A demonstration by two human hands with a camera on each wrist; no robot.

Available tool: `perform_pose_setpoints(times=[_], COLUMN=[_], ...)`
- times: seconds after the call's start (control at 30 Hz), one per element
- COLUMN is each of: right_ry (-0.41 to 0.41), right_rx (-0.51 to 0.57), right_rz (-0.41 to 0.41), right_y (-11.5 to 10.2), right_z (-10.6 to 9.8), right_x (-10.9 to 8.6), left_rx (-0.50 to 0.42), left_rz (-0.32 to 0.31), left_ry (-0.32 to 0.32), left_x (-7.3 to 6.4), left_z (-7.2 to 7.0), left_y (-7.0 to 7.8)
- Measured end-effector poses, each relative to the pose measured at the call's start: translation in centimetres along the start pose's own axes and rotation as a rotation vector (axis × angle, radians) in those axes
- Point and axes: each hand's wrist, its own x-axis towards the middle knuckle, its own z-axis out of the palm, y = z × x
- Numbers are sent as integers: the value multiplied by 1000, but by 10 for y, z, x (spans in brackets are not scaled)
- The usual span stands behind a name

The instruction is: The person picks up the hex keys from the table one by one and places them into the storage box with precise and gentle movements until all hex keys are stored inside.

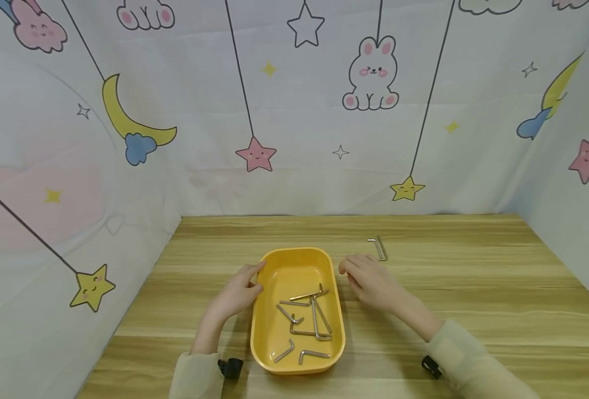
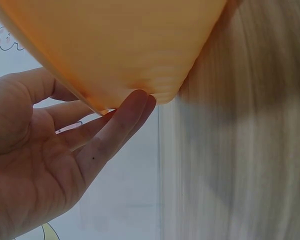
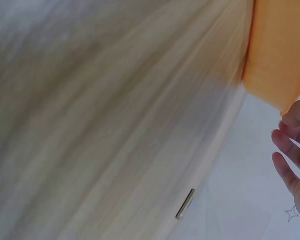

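A yellow plastic tray (image 1: 340, 310) stands on the wooden table with several L-shaped hex keys (image 1: 310, 333) lying loose in it. My left hand (image 1: 236, 293) holds the tray's left rim near the far corner. In the left wrist view, fingertips (image 2: 135, 100) press the tray's outer wall while the thumb side passes behind the rim. My right hand (image 1: 371, 281) is beside the tray's right rim, its fingers loosely bent and holding nothing. Whether its fingertips touch the rim, I cannot tell. Beyond that hand, two more hex keys (image 1: 383, 250) lie on the table.
The wood-grain table (image 1: 474, 277) reaches back to a white cloth (image 1: 294, 183) printed with stars, rabbits and moons. This cloth also hangs along both sides. A small black device (image 1: 231, 368) sits at the left wrist, another (image 1: 431, 367) at the right.
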Motion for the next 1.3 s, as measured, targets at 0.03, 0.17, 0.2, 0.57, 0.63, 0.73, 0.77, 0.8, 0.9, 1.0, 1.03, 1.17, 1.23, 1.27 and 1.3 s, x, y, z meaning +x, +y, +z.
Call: perform_pose_setpoints(times=[0.03, 0.17, 0.2, 0.57, 0.63, 0.73, 0.77, 0.8, 0.9, 1.0, 1.03, 1.17, 1.23, 1.27, 1.3], right_ry=[-5, -31, -42, -94, -85, -77, -73, -71, -66, -69, -71, -97, -114, -126, -136], right_rx=[-8, -52, -61, -192, -222, -260, -269, -279, -315, -344, -350, -366, -368, -371, -368], right_rz=[5, 23, 28, -25, -47, -75, -84, -90, -104, -102, -98, -65, -43, -32, -22], right_y=[2, 8, 9, 31, 36, 42, 44, 46, 49, 52, 53, 58, 61, 62, 63], right_z=[0, 1, 1, 5, 7, 9, 10, 10, 10, 10, 10, 12, 13, 14, 14], right_x=[-1, -4, -4, -13, -14, -15, -15, -15, -16, -16, -16, -16, -16, -17, -17], left_rx=[-1, 7, 10, 25, 25, 22, 21, 21, 28, 35, 36, 37, 40, 42, 44], left_rz=[0, -1, 0, 4, 4, 1, -1, -2, -7, -8, -9, -7, -12, -14, -15], left_ry=[1, 5, 6, 9, 8, 7, 7, 6, 5, 4, 5, 13, 17, 18, 20], left_x=[0, 0, 0, -1, -1, -2, -2, -2, -2, -2, -2, -3, -3, -3, -2], left_z=[0, 0, 0, 0, -1, -1, -1, -1, -2, -1, -2, -1, -1, -1, 0], left_y=[0, 0, 1, 3, 3, 4, 4, 4, 5, 4, 5, 4, 3, 3, 3])
